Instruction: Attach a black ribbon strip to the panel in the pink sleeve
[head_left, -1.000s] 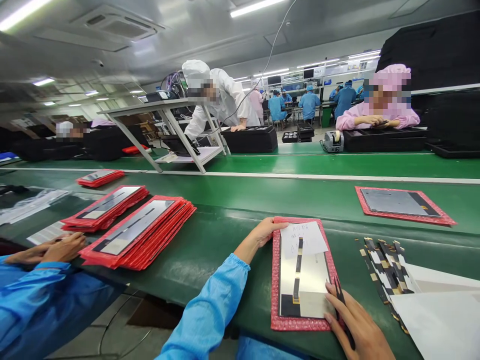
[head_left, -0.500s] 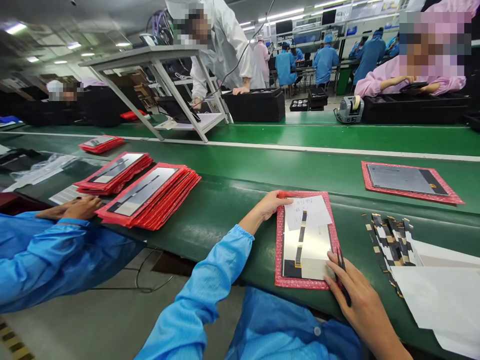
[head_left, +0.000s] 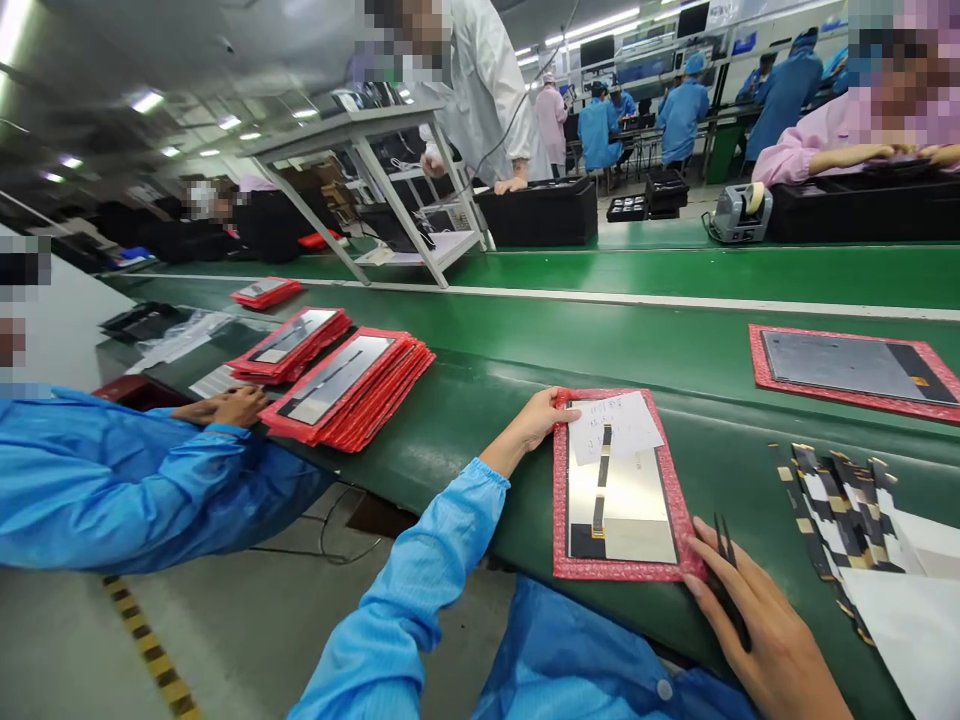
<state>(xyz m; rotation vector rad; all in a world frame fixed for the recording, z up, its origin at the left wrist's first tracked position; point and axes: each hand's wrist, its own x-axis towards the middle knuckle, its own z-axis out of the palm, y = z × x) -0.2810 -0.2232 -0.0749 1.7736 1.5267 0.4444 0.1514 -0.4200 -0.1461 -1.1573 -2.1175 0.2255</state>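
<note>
A flat display panel (head_left: pixel 637 510) with a silvery back lies on a red bubble-wrap sheet (head_left: pixel 564 545) in front of me. A dark flex cable (head_left: pixel 601 480) runs down the panel's back. Across its top rests a white paper slip (head_left: pixel 622 425) with handwriting. My left hand (head_left: pixel 538 418) pinches the sheet's upper left corner, thumb over the slip's edge. At the lower right, the fingertips of my right hand (head_left: pixel 757 610) touch the sheet's edge. Black tweezers (head_left: pixel 726 545) are held in that hand, tips pointing away from me.
Stacks of panels on red wrap (head_left: pixel 352 385) stand to the left, beside a co-worker's hands (head_left: pixel 236 405). Another wrapped panel (head_left: pixel 847 365) lies at the right. Several loose flex cables (head_left: pixel 840 510) and white paper sheets (head_left: pixel 907 620) lie near my right hand.
My right hand has moved right, off the panel's lower right corner and onto the bubble-wrap edge, keeping the tweezers. My left hand keeps its hold. The camera view has turned left.
</note>
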